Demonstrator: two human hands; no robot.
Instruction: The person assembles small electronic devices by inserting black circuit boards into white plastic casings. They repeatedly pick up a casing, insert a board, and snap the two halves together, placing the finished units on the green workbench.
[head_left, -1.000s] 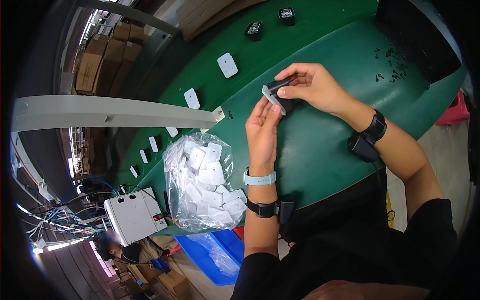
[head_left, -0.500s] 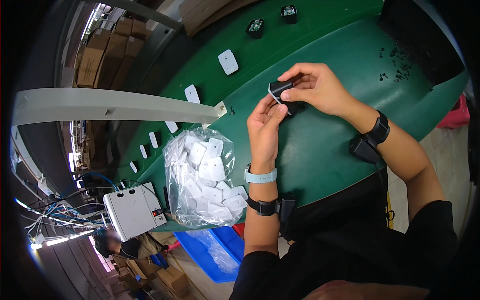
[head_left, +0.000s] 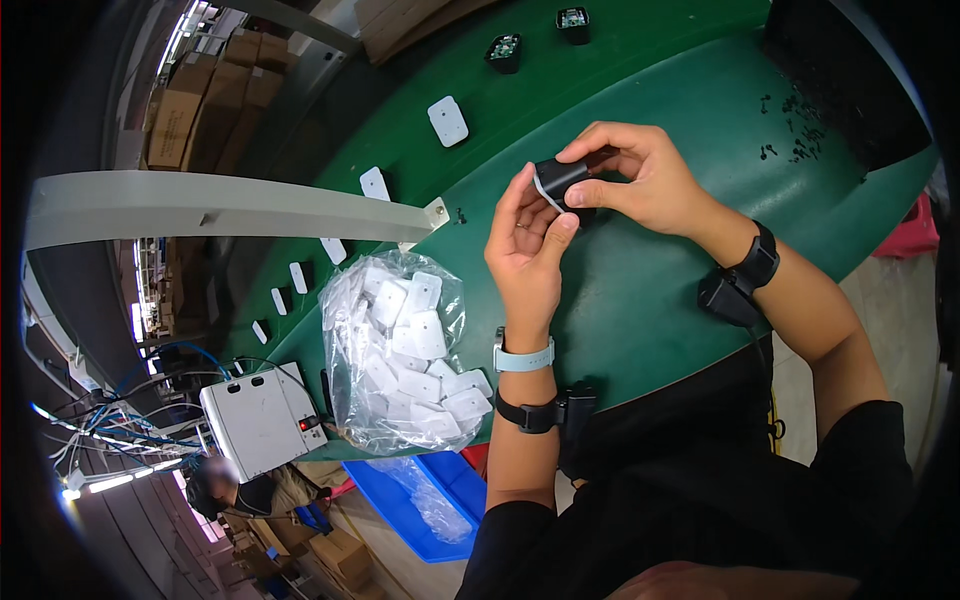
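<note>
Mostly smooth black housing [head_left: 563, 178], tilted; thin white plate [head_left: 547, 197] edge-on.

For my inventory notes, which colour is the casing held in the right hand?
The casing is black; the head view shows it best.

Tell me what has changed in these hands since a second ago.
The white cover has tilted edge-on, closer against the black case, as the left hand moved its fingers up behind it. Nothing was taken or let go: the left hand holds the cover, the right hand the case. The plastic bag of white plates stayed put.
</note>
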